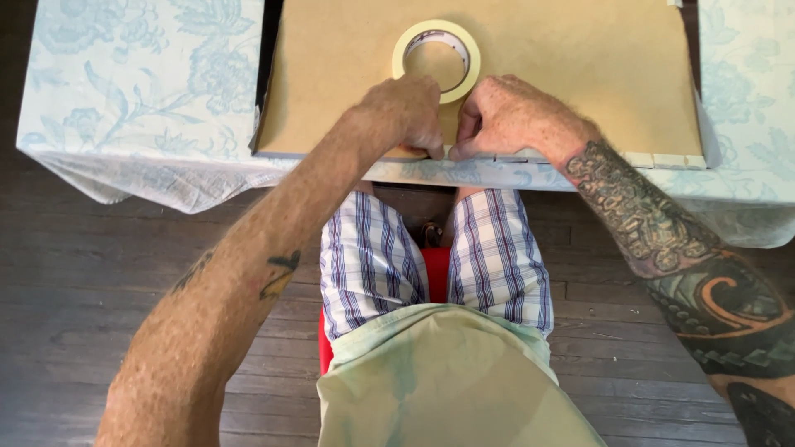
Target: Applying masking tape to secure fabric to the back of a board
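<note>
While both hands, left & right, press fingertips together on the board's near edge, tape roll sits just behind, on the table.

No package, label, sign or screen shows anywhere in this view. Nothing of that kind lies on the flowered tablecloth, beside it or below its hanging edge. Every surface seen around that cloth is plain or patterned only, with no printed panel or display on it.
</note>
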